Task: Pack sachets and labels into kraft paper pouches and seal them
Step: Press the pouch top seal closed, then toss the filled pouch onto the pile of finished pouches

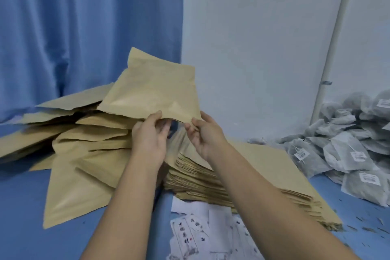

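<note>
**Item: kraft pouch (152, 91).** Held in the air above the table (21, 217), its near edge in both your grips and the rest fanning up and away from them.

**Grip state.** Left grip (150, 133): thumb on top of the near edge, fingers beneath, pinching the pouch. Right grip (202, 135): pinching the near right corner the same way, just beside the left.

**Handling, as judged.** Light; thin paper, stiff enough to stand out from your grips without drooping. Likely smooth and a little slippery, and it creases readily. The face looks slightly puffed, but you cannot tell from here whether anything is inside. Take it by an edge or a corner, thumb over and fingers under. To open it, part the two walls at the mouth rather than squeezing the middle.

**Nearby stock.**
- Stack of flat pouches (242, 175): directly under your right grip.
- Loose heap of pouches (84, 154): left of the left grip.
- Sachets (348, 150): grey and soft-looking, with white tags, well to the right of the right grip.
- Labels (200, 234): printed sheets, below both grips towards you.
</note>
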The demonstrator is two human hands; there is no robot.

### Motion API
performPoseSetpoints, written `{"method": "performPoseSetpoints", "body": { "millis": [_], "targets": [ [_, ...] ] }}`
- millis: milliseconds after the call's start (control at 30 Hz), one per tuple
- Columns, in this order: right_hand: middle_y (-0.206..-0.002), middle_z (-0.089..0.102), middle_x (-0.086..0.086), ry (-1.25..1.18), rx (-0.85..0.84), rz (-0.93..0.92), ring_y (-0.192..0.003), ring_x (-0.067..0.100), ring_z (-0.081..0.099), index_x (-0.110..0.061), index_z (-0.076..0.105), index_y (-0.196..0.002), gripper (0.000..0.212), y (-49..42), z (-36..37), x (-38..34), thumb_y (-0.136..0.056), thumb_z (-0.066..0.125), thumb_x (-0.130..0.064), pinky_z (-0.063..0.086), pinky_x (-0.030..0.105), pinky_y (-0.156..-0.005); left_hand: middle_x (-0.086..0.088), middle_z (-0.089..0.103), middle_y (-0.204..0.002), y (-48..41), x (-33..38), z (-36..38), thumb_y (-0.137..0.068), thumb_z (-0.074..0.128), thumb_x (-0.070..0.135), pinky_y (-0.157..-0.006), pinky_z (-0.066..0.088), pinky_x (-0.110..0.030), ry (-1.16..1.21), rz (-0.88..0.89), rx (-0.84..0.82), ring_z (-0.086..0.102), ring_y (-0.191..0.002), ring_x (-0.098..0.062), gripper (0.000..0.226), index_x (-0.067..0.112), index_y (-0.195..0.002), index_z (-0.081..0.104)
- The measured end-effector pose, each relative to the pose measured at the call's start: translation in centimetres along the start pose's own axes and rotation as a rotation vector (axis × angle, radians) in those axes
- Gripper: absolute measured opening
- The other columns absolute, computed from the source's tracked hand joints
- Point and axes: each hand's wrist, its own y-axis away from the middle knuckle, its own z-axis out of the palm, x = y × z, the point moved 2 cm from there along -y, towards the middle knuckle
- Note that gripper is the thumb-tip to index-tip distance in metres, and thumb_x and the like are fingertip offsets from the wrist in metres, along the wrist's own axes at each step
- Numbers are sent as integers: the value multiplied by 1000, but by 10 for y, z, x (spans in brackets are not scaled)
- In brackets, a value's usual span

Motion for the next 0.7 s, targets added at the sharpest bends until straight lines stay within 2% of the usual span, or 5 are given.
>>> {"method": "performPoseSetpoints", "body": {
  "millis": [133,267,333,433,700],
  "targets": [
    [-97,58,17,-34,-40,33,-48,14,59,-5,50,-122,31,-54,59,19,-98,35,8,46,14,-40,-9,63,-89,-61,46,-5,-93,51,-2,-78,57,-27,-62,28,20,63,-82,-16,8,4,-91,56],
    [-130,51,24,-76,-37,151,-107,34,60,11,42,-132,38,-92,82,32,-95,46,9,57,23,-62,-12,66,-75,-108,68,-25,-100,44,9,-45,48,-11,-250,16,162,62,-48,-7,23,8,-122,50],
    [-135,46,28,-107,-79,178,-121,36,53,15,36,-134,43,-97,86,33,-92,46,13,52,27,-82,-18,66,-106,-116,69,-36,-102,35,6,-63,52,-14,-174,-15,148,69,-80,-13,33,4,-135,40],
    [-137,42,30,-109,-192,202,-126,36,48,18,36,-129,37,-85,84,35,-92,40,18,42,40,-104,-13,53,-131,-112,62,-46,-102,33,2,-82,51,-29,-54,-15,56,58,-113,-21,40,-1,-141,29],
    [-103,57,19,84,-231,147,-95,29,67,2,44,-121,33,-39,37,31,-91,46,14,54,34,-83,-5,63,-83,-46,21,-44,-98,42,5,-48,49,-17,115,-28,131,61,-68,-12,13,9,-96,54]
  ]
}}
